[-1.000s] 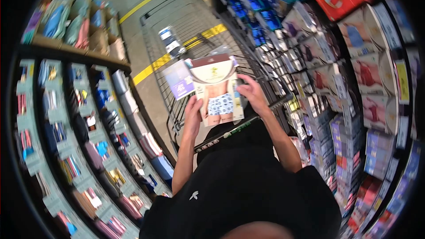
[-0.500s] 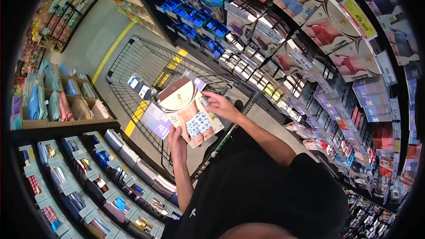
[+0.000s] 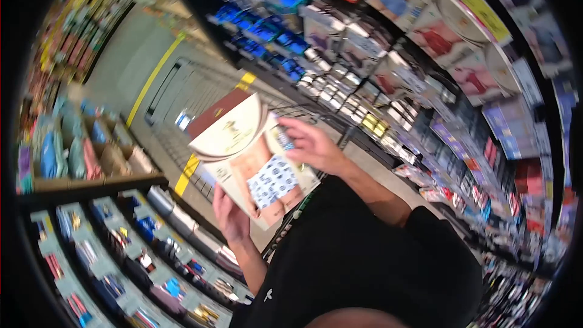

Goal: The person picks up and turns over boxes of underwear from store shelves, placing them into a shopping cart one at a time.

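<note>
Both my hands hold a flat pack of boxer shorts (image 3: 234,146) in front of my chest. Its front is cream and brown, with a picture of light blue patterned boxers. My left hand (image 3: 231,215) grips the lower left edge of the pack, thumb at the front. At the right edge is my right hand (image 3: 316,149), its fingers curled against the side. Beneath the pack stands a wire shopping cart (image 3: 173,94), partly covered by it. A small white and dark pack (image 3: 183,120) shows in the cart beside the boxer pack's left corner.
Shelves of boxed underwear (image 3: 437,42) rise on the right, with blue packs (image 3: 267,24) farther along. To the left are a bin of folded clothes (image 3: 61,152) and racks of packaged goods (image 3: 115,237). A yellow line (image 3: 155,79) runs along the aisle floor. The view is blurred.
The boxer pack has come up closer to me and looks larger, covering more of the cart. Both hands have moved with it, keeping their hold. The view has shifted slightly.
</note>
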Available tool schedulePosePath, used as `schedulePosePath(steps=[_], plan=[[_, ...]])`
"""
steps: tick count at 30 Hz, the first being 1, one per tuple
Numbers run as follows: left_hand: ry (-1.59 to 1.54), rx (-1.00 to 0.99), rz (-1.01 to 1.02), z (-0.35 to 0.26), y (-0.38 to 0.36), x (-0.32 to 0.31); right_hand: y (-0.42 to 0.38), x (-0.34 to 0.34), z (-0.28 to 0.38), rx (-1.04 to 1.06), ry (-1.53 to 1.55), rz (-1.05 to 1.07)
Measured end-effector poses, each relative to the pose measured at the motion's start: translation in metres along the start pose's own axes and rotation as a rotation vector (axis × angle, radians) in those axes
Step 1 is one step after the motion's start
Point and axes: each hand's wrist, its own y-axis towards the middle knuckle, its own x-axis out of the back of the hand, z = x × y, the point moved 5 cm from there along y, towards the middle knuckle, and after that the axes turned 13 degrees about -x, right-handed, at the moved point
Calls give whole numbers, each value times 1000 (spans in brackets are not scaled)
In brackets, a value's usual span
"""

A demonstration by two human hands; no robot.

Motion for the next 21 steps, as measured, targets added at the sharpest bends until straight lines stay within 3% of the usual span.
schedulePosePath(steps=[11, 17, 21], plan=[[105, 243, 27, 35, 5, -12, -29, 25, 3, 128, 73, -216], [163, 314, 197, 47, 13, -62, -53, 51, 16, 255, 94, -391], [178, 384, 336, 61, 11, -56, -68, 67, 23, 380, 133, -523]])
